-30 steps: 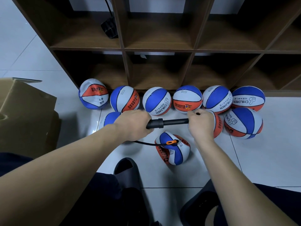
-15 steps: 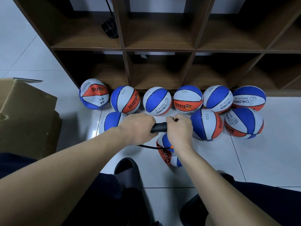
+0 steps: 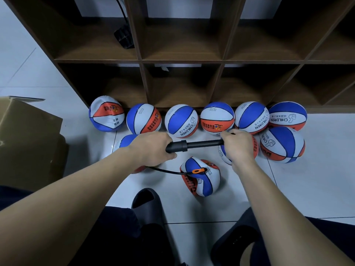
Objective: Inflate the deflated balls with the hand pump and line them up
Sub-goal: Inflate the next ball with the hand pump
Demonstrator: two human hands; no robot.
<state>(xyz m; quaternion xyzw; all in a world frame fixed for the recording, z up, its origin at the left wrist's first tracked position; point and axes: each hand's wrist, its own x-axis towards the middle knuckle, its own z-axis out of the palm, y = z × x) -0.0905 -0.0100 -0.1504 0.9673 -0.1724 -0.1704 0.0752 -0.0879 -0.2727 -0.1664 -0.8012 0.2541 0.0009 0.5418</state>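
Observation:
A black hand pump (image 3: 194,145) lies level between my hands, its rod drawn out. My left hand (image 3: 153,148) grips the pump barrel. My right hand (image 3: 237,145) grips the handle at the rod's end. A thin black hose (image 3: 165,170) runs from the barrel to an orange fitting (image 3: 197,171) stuck in a soft, wrinkled blue, white and orange ball (image 3: 200,176) on the floor below the pump. Several round balls of the same colours (image 3: 217,118) stand in a row along the shelf foot. A dented ball (image 3: 106,113) is at the row's left end.
A dark wooden shelf unit (image 3: 182,60) with open compartments rises behind the balls. A cardboard box (image 3: 28,135) stands at the left. Two more balls (image 3: 282,144) lie in front of the row at right, one (image 3: 126,141) behind my left hand. My dark slippers (image 3: 149,206) are near.
My right hand has pulled the handle out to the right again after pushing it in against the barrel half a second ago. My left hand has stayed in place.

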